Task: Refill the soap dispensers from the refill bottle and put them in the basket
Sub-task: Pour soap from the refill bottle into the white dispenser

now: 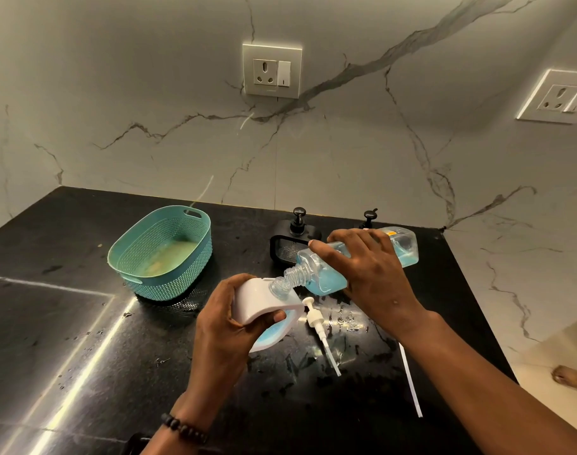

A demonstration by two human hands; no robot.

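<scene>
**Pouring blue soap from the refill bottle into a white dispenser**

The fingers (pixel 338 239) of the right hand (pixel 372 274) curl over the clear refill bottle (pixel 323 280), holding it tipped almost flat, neck pointing down and left. The left hand (pixel 221 320) wraps its fingers and thumb around a white soap dispenser (pixel 264 302), tilted toward the bottle, its open mouth meeting the bottle's threaded neck (pixel 288 279). Blue liquid sits in the bottle's lower side and shows at the dispenser's bottom end.

Just right of the dispenser, its white pump (pixel 316 323) lies on the black tabletop (pixel 83 323) among wet smears. Behind the hands stand two dark pump dispensers (pixel 297 229) near the wall. The teal basket (pixel 162 254) waits to the left, well apart, with no dispenser in it.

To do this step well, the necks should probably stay mouth to mouth — any gap would likely send soap onto the tabletop. A slow tilt seems wise, since thick soap can surge. Levelling the bottle before the dispenser brims would leave room for the pump's tube — then the pump goes back on.
</scene>
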